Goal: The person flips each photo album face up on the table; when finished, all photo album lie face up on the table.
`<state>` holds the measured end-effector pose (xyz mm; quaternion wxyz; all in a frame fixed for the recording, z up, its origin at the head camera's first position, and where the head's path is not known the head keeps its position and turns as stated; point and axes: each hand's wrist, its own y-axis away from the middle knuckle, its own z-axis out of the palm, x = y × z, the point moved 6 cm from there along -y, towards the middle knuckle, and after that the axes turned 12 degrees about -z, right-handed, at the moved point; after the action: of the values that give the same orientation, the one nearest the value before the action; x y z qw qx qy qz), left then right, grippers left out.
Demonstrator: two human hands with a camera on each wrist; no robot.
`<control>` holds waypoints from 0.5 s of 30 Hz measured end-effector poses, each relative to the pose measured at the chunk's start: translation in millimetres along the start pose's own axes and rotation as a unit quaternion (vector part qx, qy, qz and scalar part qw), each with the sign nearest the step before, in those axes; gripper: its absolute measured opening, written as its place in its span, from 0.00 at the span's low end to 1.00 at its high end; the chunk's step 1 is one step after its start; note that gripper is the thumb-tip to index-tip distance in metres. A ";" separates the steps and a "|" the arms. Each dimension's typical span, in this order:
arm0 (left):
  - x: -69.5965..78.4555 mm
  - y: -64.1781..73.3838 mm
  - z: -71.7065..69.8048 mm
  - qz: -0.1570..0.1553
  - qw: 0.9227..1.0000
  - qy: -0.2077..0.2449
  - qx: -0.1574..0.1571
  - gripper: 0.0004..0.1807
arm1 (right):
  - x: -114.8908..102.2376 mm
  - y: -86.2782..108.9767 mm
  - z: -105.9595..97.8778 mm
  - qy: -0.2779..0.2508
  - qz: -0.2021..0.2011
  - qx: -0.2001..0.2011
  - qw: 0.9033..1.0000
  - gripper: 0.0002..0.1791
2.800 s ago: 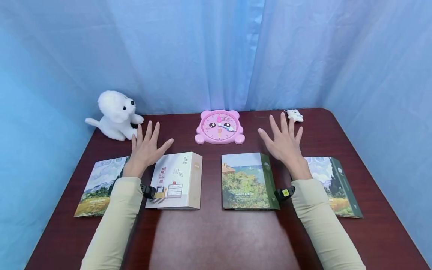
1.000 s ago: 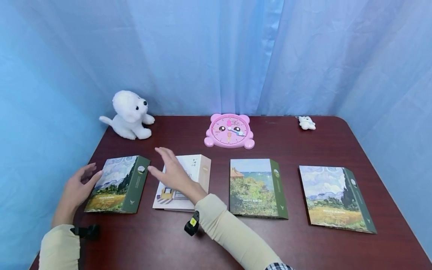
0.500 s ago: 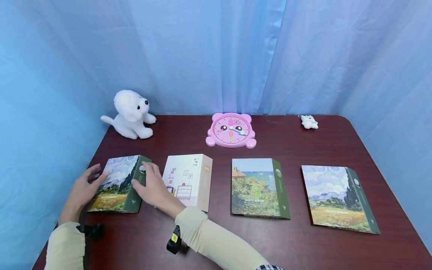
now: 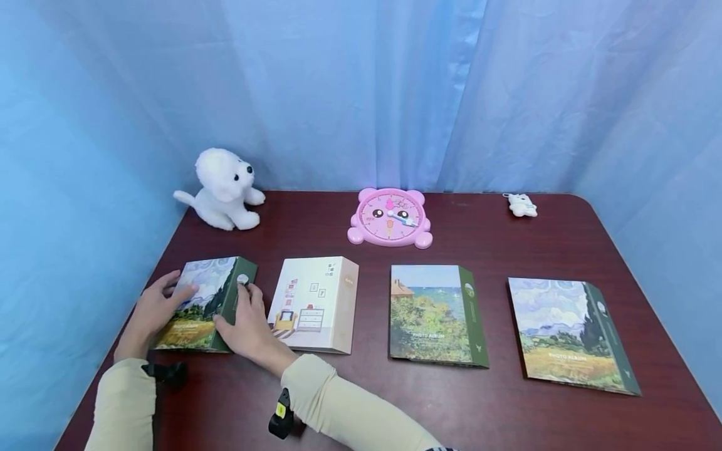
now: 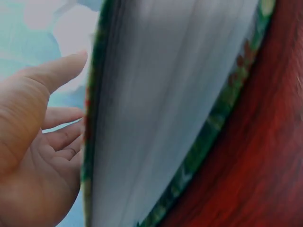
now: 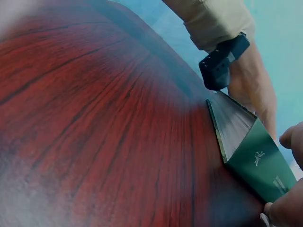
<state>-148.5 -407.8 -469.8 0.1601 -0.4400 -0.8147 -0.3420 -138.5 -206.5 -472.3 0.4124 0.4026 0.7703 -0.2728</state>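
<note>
- Lower left of frame, left hand point(image 4: 153, 307) and right hand point(image 4: 249, 326) are bracketing an album point(image 4: 196, 319), each grip relaxed, unclenched.
- Seemingly they are preparing, needing a firm hold next.

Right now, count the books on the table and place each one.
4: the landscape book at far left, the white book to its right, the seaside book third from left, and the second landscape book at far right. No others appear hidden.

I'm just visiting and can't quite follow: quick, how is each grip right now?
Left grip: open, at the left side of the leftmost album.
Right grip: at that album's green spine; whether holding cannot be told.
</note>
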 end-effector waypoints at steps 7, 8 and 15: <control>5.6 0.9 0.7 -0.011 1.000 -0.006 -0.010 0.50 | -2.3 0.6 2.0 -0.003 0.011 -0.013 1.000 0.42; 6.5 1.1 0.9 -0.012 1.000 -0.005 -0.012 0.50 | -2.5 0.7 1.8 -0.006 0.013 -0.014 1.000 0.41; 7.3 0.6 2.9 -0.013 1.000 0.004 -0.024 0.51 | -2.2 1.6 1.5 -0.025 0.025 -0.020 0.999 0.40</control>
<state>-152.0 -401.1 -467.5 0.1482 -0.4315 -0.8116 -0.3649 -135.8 -207.8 -471.4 0.4461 0.4068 0.7548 -0.2564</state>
